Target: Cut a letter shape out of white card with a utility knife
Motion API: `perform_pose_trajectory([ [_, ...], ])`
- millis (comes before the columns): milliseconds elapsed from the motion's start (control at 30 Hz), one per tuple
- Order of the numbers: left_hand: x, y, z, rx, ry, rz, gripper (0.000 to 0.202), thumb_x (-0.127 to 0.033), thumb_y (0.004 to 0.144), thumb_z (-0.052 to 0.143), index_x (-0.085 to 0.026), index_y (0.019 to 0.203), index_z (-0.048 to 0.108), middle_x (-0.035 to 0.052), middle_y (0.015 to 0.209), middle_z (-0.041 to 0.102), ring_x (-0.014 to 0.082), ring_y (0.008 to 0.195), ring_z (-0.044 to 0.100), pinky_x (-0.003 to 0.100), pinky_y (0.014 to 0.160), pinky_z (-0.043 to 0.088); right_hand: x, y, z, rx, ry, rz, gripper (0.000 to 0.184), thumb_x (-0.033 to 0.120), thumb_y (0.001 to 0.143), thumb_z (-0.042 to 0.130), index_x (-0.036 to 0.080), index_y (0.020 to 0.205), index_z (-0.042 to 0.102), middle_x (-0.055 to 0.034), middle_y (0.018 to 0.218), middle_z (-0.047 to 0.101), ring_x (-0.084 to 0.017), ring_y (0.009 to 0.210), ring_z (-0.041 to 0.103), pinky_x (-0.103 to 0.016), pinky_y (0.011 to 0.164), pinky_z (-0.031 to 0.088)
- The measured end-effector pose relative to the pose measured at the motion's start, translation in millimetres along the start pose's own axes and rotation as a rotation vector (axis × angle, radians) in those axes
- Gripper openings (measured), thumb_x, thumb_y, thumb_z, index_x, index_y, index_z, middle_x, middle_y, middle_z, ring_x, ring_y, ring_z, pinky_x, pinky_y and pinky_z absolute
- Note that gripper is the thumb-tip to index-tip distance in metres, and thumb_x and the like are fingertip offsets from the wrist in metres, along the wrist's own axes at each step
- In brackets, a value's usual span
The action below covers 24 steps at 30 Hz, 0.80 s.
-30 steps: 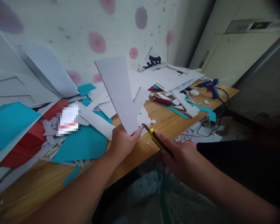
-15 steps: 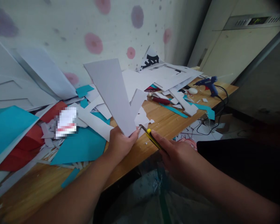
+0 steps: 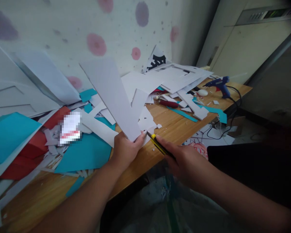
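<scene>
Closed around the lower end of a white foam board strip [image 3: 109, 90] is my left hand [image 3: 127, 147]; the strip leans up and to the left, its wide end in the air. My right hand [image 3: 178, 155] grips a yellow and black utility knife [image 3: 158, 144], with the index finger lying along its body. The blade points left and its tip is right by my left thumb at the strip's bottom edge. Whether the tip touches the board I cannot tell. A shorter white piece [image 3: 139, 100] shows just behind the strip.
White board sheets [image 3: 177, 77] and scraps pile at the back of the wooden table [image 3: 126, 181]. A blue glue gun [image 3: 220, 86] with its cord lies at the right end. A dark red handle [image 3: 168, 103], teal sheets [image 3: 84, 152] and red paper [image 3: 34, 145] are scattered around.
The top of the white strip has tilted further left. The knife has moved slightly left, its tip still near my left thumb. The camera view has shifted a little.
</scene>
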State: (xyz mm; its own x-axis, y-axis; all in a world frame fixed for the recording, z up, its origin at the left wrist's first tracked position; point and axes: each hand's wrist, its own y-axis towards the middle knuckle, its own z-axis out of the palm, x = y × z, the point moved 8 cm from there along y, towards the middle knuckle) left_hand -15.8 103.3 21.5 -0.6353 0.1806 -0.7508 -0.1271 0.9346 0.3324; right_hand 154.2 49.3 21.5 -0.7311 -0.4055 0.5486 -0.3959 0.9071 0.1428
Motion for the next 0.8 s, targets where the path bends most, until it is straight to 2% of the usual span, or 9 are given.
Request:
perform_pose_trajectory([
  [100,2,0,-0.3,-0.008,-0.011,-0.008,0.025,-0.038,0.07,0.065,-0.015,0.079,0.071,0.0074,0.08,0.074,0.0236,0.077,0.07,0.03,0.068,0.054,-3,-1,4,-0.015,-0.009,0.002,0.058,0.015,0.083,0.045,0.018,0.141,0.041,-0.0107,0.096,0.073,-0.023,0.078,0.07,-0.031,0.064,0.054],
  [200,2,-1,-1.6,-0.005,-0.011,-0.005,0.024,-0.038,0.07,0.066,-0.016,0.079,0.071,0.0066,0.08,0.075,0.0236,0.077,0.07,0.03,0.068,0.054,-4,-5,8,-0.08,0.047,-0.011,0.055,0.016,0.085,0.043,0.018,0.14,0.043,-0.0109,0.102,0.071,-0.023,0.085,0.069,-0.032,0.07,0.055],
  [300,3,0,-6.8,-0.024,0.005,-0.028,0.027,-0.04,0.07,0.065,-0.016,0.082,0.071,0.0078,0.083,0.074,0.0252,0.08,0.07,0.032,0.069,0.054,-1,-10,8,-0.143,0.088,-0.03,0.052,0.017,0.085,0.044,0.02,0.137,0.046,-0.0085,0.103,0.071,-0.02,0.082,0.07,-0.029,0.069,0.055],
  [433,18,5,-19.7,-0.104,0.024,-0.197,0.03,-0.039,0.064,0.07,-0.013,0.078,0.069,0.0111,0.08,0.073,0.0295,0.08,0.068,0.035,0.068,0.052,5,-12,-21,-0.323,0.07,-0.068,0.057,0.021,0.088,0.044,0.024,0.144,0.035,-0.0053,0.102,0.071,-0.017,0.079,0.069,-0.026,0.067,0.055],
  [533,34,7,-23.2,-0.133,-0.21,-0.332,0.03,-0.038,0.061,0.074,-0.013,0.076,0.066,0.0087,0.077,0.071,0.0261,0.076,0.066,0.031,0.061,0.051,-9,6,-51,-0.411,-0.107,-0.013,0.058,0.025,0.088,0.046,0.026,0.144,0.035,-0.0061,0.1,0.07,-0.02,0.077,0.067,-0.03,0.069,0.054],
  [600,37,7,-16.1,-0.073,-0.514,-0.376,0.031,-0.037,0.062,0.076,-0.013,0.079,0.065,0.0052,0.077,0.07,0.0212,0.072,0.065,0.028,0.061,0.051,-27,31,-56,-0.321,-0.305,0.032,0.054,0.026,0.087,0.048,0.03,0.14,0.043,-0.0064,0.097,0.07,-0.022,0.078,0.066,-0.033,0.068,0.052],
  [667,34,5,-4.4,0.062,-0.752,-0.427,0.032,-0.034,0.062,0.078,-0.014,0.084,0.064,0.0025,0.076,0.069,0.0175,0.067,0.064,0.027,0.061,0.051,-49,57,-50,-0.172,-0.46,0.07,0.052,0.027,0.087,0.049,0.033,0.138,0.045,-0.0074,0.096,0.068,-0.024,0.082,0.065,-0.034,0.068,0.05],
  [733,29,2,3.2,0.187,-0.844,-0.467,0.033,-0.032,0.063,0.078,-0.014,0.087,0.064,0.0017,0.076,0.069,0.0158,0.064,0.063,0.027,0.06,0.051,-64,76,-43,-0.062,-0.529,0.069,0.052,0.028,0.085,0.053,0.032,0.137,0.047,-0.01,0.099,0.066,-0.026,0.089,0.063,-0.036,0.07,0.049],
  [800,23,-1,5.4,0.271,-0.841,-0.475,0.033,-0.032,0.066,0.077,-0.014,0.09,0.063,0.003,0.077,0.069,0.0159,0.063,0.063,0.027,0.06,0.05,-62,89,-39,-0.036,-0.483,-0.013,0.046,0.028,0.083,0.056,0.026,0.129,0.056,-0.0129,0.107,0.063,-0.029,0.1,0.058,-0.04,0.078,0.047],
])
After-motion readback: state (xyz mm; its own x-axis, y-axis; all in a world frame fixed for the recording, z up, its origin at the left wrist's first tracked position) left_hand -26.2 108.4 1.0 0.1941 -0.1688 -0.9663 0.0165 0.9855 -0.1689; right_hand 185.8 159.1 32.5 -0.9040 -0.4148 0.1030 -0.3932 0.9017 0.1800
